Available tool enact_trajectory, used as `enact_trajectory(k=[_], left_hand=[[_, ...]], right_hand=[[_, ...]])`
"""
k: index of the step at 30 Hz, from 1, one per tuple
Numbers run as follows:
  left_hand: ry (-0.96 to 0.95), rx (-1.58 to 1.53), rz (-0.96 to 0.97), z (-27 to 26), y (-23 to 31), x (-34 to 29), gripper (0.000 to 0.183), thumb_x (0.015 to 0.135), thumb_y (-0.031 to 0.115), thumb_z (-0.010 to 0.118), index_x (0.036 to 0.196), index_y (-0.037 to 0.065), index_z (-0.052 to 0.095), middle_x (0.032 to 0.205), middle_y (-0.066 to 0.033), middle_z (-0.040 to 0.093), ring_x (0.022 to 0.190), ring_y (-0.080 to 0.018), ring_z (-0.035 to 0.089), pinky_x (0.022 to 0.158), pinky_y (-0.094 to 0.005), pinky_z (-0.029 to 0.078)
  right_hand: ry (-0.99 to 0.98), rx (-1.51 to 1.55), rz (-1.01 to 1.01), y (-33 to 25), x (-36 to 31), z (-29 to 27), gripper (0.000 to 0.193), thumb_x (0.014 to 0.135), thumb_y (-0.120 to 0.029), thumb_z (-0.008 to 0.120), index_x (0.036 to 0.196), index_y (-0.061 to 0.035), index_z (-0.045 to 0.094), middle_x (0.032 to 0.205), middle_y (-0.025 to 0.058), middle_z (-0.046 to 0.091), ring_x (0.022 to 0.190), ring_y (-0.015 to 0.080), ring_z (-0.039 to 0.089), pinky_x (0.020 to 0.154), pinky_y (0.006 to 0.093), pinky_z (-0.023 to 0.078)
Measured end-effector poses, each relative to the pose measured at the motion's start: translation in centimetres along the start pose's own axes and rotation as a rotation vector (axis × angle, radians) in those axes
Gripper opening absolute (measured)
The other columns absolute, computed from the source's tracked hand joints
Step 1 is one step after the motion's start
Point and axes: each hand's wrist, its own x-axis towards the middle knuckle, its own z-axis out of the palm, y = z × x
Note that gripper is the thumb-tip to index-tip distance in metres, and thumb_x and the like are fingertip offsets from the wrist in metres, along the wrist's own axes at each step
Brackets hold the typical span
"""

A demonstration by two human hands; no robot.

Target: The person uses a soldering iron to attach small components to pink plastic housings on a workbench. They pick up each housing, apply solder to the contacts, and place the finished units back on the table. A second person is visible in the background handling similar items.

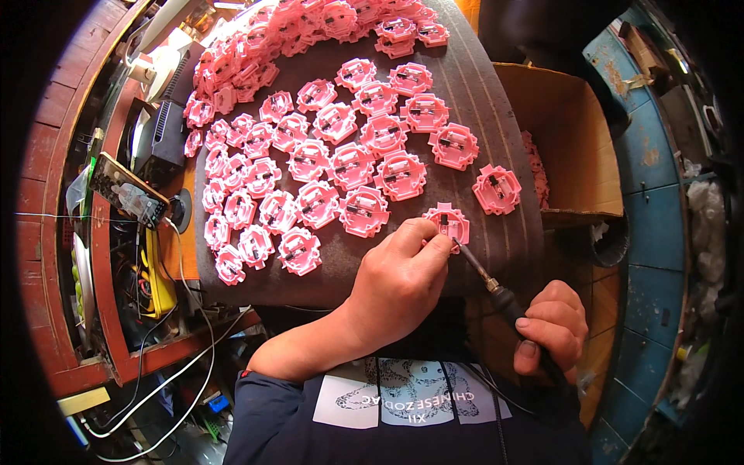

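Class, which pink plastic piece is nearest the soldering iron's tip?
The round, notched pink plastic piece at the left grip; the black-handled soldering iron ends at its edge, while the others lie farther off.

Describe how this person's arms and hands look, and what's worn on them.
The left hand and right hand are bare, with no gloves or rings visible. The left forearm is uncovered up to a dark sleeve, which has a small red mark at its edge; little of the right arm shows. The dark shirt has pale printed panels.
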Motion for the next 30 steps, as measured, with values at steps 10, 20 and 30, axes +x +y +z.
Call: enact_trajectory(k=[10, 20, 30], left_hand=[[0.007, 0.006, -0.001, 0.1, 0.0, -0.1, 0.024, 0.083, -0.009, 0.075, 0.105, -0.001, 0.070, 0.101, -0.0158, 0.067, 0.086, -0.0344, 0.070, 0.072, -0.0409, 0.058], [0.002, 0.012, -0.006, 0.0, 0.1, 0.1, 0.022, 0.083, -0.009, 0.075, 0.103, -0.001, 0.071, 0.102, -0.0158, 0.067, 0.086, -0.0337, 0.070, 0.072, -0.0404, 0.059], [-0.005, 0.000, -0.016, -0.1, 0.1, 0.1, 0.022, 0.083, -0.009, 0.074, 0.104, -0.001, 0.071, 0.102, -0.0157, 0.067, 0.087, -0.0336, 0.070, 0.073, -0.0403, 0.059]], right_hand=[[0.007, -0.017, -0.013, 0.1, 0.1, 0.1, 0.025, 0.082, -0.008, 0.070, 0.106, -0.0030, 0.069, 0.078, 0.0062, 0.062, 0.059, 0.0225, 0.056, 0.054, 0.0362, 0.042], [0.004, -0.029, 0.026, -0.3, 0.4, 0.2, 0.026, 0.081, -0.007, 0.069, 0.107, -0.0033, 0.068, 0.078, 0.0064, 0.062, 0.060, 0.0228, 0.056, 0.055, 0.0367, 0.042], [0.117, -0.024, 0.034, 0.0, -0.7, 0.3, 0.025, 0.094, -0.018, 0.072, 0.114, -0.0026, 0.065, 0.085, 0.0111, 0.063, 0.064, 0.0256, 0.058, 0.059, 0.0403, 0.047]])
